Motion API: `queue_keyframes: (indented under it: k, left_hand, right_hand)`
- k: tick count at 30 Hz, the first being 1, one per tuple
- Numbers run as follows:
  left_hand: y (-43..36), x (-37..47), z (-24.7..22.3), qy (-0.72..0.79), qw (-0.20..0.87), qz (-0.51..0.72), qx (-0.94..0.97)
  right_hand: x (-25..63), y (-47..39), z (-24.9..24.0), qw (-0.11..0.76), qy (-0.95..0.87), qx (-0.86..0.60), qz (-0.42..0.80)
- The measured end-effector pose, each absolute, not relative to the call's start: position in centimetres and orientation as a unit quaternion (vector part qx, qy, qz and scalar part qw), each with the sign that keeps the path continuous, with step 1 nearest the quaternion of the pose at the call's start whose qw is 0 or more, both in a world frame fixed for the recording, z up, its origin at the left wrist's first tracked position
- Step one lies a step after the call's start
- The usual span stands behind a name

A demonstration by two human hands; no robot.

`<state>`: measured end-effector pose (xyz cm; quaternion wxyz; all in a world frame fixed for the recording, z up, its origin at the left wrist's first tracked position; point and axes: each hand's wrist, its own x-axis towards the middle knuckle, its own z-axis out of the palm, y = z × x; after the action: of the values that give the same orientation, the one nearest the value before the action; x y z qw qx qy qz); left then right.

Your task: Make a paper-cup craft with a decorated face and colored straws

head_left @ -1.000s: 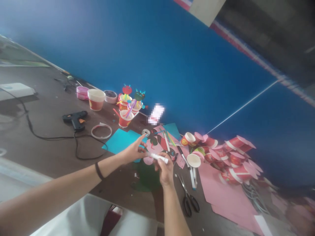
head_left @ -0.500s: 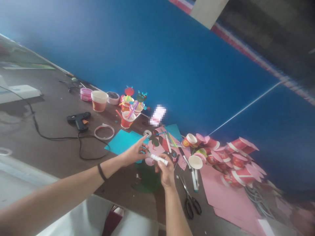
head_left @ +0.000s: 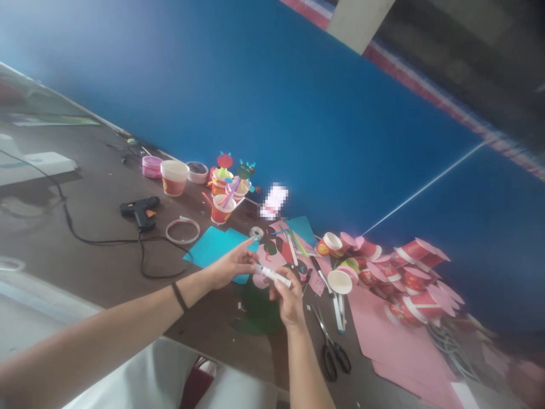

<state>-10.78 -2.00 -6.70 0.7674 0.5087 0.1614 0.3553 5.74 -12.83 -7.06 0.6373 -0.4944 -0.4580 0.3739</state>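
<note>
My right hand (head_left: 289, 298) is closed round a slim white tube (head_left: 276, 276) that looks like a glue stick, its far end tilted up to the left. At that end is my left hand (head_left: 230, 266), its index finger stretched out past the tube. The other left fingers are curled by the tube's pale tip; what they grip is too small to make out. A light blue speck shows at the index fingertip. Under the hands lie a dark green round sheet (head_left: 258, 312) and pink paper pieces (head_left: 260, 280). Turquoise paper (head_left: 208, 247) lies behind my left hand.
Scissors (head_left: 330, 346), markers (head_left: 338, 312) and pink sheets (head_left: 383, 335) lie to the right, below clustered red cups (head_left: 419, 278). A corded glue gun (head_left: 142, 210) and a tape ring (head_left: 183, 229) are left. Cups with figures (head_left: 222, 210) stand by the blue wall (head_left: 255, 85).
The view has shifted slightly. My left fingers have moved a little at the tube's tip, where more of a pale, narrow part shows. My right hand still holds the tube.
</note>
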Motion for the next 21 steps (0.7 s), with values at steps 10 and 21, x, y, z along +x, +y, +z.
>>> queue_keyframes:
  k: [10, 21]
  left_hand:
    - [-2.5, -10.5, -6.3, 0.182, 0.746, 0.354, 0.534]
    - [-2.2, -10.8, -5.9, 0.169, 0.795, 0.372, 0.448]
  right_hand:
    - [4.7, -12.9, -6.4, 0.612, -0.499, -0.505, 0.348]
    - [4.6, -13.2, -6.3, 0.605, -0.504, -0.488, 0.376]
